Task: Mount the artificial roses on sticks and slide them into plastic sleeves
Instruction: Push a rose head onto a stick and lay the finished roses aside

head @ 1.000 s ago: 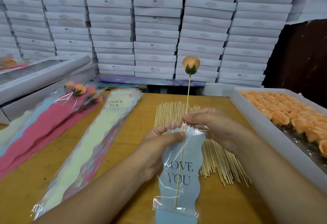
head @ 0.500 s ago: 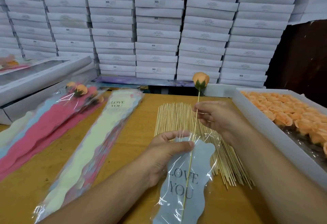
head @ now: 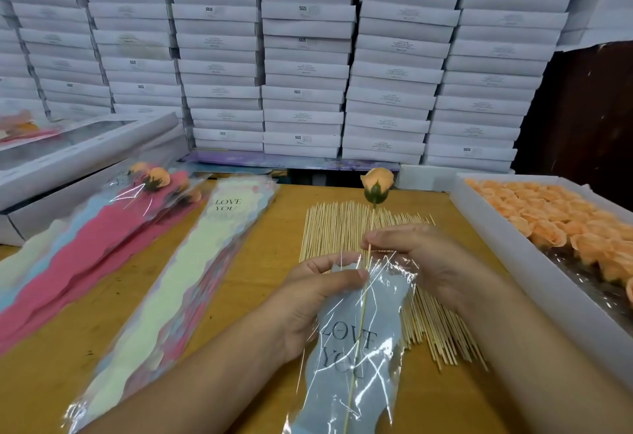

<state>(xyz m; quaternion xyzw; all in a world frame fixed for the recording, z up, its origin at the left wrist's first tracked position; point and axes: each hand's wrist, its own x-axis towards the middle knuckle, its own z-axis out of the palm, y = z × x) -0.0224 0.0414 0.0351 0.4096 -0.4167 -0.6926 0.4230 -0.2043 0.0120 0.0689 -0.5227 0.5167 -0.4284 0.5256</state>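
Clear plastic sleeve (head: 356, 337) with a grey insert: left hand (head: 308, 300) pinches its top edge. Right hand (head: 414, 255) pinches the stick (head: 359, 317), lower part inside sleeve; peach rose (head: 375, 184) above both hands. Loose sticks (head: 342, 224) lie beneath.

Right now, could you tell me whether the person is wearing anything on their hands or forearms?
No. Both the left hand and the right hand are bare: no gloves, rings or bracelets show. Both forearms are uncovered as far as the bottom edge of the picture, with no sleeve or watch in view. The fingernails look short and unpainted.
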